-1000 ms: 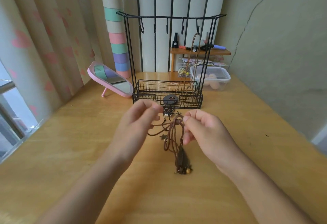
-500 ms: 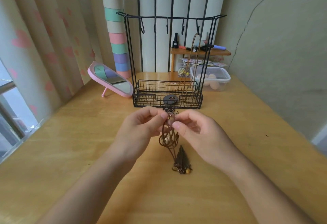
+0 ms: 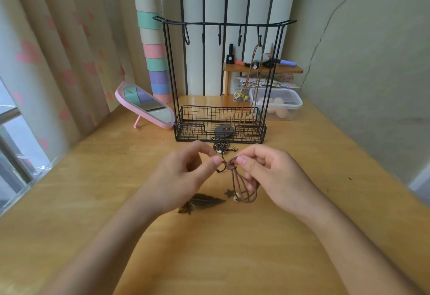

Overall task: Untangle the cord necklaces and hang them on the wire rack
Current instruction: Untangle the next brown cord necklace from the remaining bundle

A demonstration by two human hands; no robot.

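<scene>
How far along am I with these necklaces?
One necklace already hangs from the rightmost hook of the wire rack. The left hand and right hand pinch a knotted cord bundle. Left: free it and hang those cords.

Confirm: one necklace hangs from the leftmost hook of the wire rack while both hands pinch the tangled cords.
Wrong hook: the head view shows the necklace on the rightmost hook of the wire rack. The left hand and right hand do pinch the tangled cords.
</scene>
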